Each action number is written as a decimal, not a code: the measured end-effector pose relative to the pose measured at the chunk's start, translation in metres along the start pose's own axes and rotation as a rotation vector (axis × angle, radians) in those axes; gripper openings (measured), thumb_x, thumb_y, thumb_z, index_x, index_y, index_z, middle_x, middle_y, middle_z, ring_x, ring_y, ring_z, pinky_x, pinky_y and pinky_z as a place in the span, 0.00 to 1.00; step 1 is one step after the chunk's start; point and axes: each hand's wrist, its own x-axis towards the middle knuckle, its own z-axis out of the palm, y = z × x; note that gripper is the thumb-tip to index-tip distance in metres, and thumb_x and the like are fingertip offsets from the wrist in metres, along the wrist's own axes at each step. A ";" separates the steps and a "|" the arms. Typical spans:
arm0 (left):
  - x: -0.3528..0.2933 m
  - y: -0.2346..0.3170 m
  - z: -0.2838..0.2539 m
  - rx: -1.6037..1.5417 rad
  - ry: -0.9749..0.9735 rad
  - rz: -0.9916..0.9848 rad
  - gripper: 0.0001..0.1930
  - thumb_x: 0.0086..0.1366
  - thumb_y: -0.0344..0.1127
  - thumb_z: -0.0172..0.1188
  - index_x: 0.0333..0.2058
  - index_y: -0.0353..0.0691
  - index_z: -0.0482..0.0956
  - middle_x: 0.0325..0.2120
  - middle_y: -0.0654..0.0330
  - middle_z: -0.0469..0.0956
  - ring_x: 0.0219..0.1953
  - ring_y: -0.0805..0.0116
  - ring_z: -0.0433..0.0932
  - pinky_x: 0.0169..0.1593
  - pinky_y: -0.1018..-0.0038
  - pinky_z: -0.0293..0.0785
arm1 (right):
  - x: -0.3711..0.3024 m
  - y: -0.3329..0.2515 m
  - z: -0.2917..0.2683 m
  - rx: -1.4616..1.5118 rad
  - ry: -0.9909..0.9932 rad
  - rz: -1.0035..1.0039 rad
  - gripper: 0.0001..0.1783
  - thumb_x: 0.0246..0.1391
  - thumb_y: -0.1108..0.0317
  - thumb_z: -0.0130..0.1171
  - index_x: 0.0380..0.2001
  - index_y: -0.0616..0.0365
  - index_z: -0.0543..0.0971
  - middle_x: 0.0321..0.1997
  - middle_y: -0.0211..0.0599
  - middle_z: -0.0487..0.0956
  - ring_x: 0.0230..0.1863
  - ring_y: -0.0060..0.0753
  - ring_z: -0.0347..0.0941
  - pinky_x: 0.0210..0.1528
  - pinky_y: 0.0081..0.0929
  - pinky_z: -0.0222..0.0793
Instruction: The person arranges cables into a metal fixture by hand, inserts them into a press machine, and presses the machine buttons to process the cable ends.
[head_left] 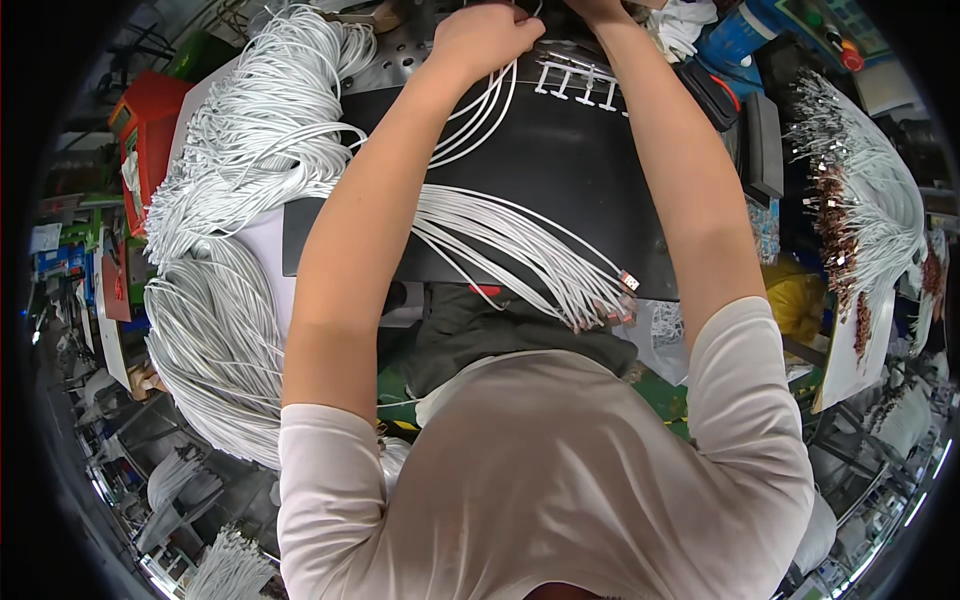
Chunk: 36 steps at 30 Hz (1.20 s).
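Note:
My left hand point(488, 40) is at the top edge of the view, its fingers curled closed. White cables point(498, 108) loop down from beneath it onto the black work surface point(590, 175). What its fingertips pinch is hidden. Only the wrist end of my right hand point(598, 8) shows, and the upper edge cuts off its fingers. Between my forearms lies a row of white T-shaped plastic pieces point(578, 88). Nearer to me, a bundle of white cables point(510, 235) passes under my left forearm, and its metal plug ends point(628, 281) hang over the surface's near edge.
Large heaps of white cable point(265, 110) lie left of my arm, with a long coil point(215, 340) hanging nearer. A red box point(150, 120) stands at far left. On the right are a blue cylinder point(738, 35), a black case point(708, 95) and a cable bunch with plugs point(865, 190).

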 end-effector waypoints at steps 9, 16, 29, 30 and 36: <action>-0.004 -0.070 0.026 0.220 0.436 0.397 0.23 0.63 0.42 0.55 0.54 0.38 0.79 0.43 0.43 0.82 0.47 0.45 0.81 0.56 0.55 0.75 | -0.012 -0.135 -0.125 0.106 -0.443 -0.084 0.21 0.66 0.59 0.46 0.51 0.63 0.78 0.56 0.58 0.78 0.63 0.58 0.71 0.63 0.51 0.65; -0.006 -0.034 0.031 0.309 -0.026 -0.090 0.26 0.63 0.40 0.54 0.57 0.30 0.74 0.60 0.37 0.70 0.61 0.43 0.71 0.60 0.56 0.72 | -0.041 -0.148 -0.115 -0.041 -0.110 -0.216 0.23 0.64 0.56 0.50 0.50 0.63 0.79 0.54 0.54 0.79 0.61 0.55 0.72 0.66 0.49 0.62; 0.007 -0.045 0.049 0.448 0.158 -0.041 0.15 0.64 0.38 0.53 0.32 0.35 0.86 0.24 0.47 0.84 0.33 0.46 0.85 0.44 0.53 0.79 | -0.047 -0.144 -0.094 -0.449 -0.229 -0.032 0.17 0.60 0.58 0.60 0.47 0.56 0.84 0.39 0.48 0.83 0.48 0.53 0.78 0.50 0.39 0.73; 0.007 -0.042 0.050 0.404 0.142 -0.048 0.16 0.64 0.38 0.52 0.29 0.35 0.86 0.24 0.46 0.84 0.33 0.46 0.85 0.44 0.53 0.79 | -0.052 -0.140 -0.098 -0.456 -0.229 -0.029 0.17 0.60 0.58 0.60 0.47 0.56 0.84 0.39 0.48 0.83 0.48 0.53 0.78 0.50 0.39 0.73; -0.149 0.003 -0.031 -0.555 0.181 0.039 0.13 0.70 0.38 0.59 0.44 0.33 0.80 0.38 0.52 0.81 0.42 0.58 0.81 0.47 0.66 0.77 | -0.097 -0.167 -0.240 0.168 -0.102 0.056 0.17 0.62 0.63 0.59 0.52 0.57 0.82 0.42 0.43 0.81 0.46 0.44 0.77 0.52 0.33 0.72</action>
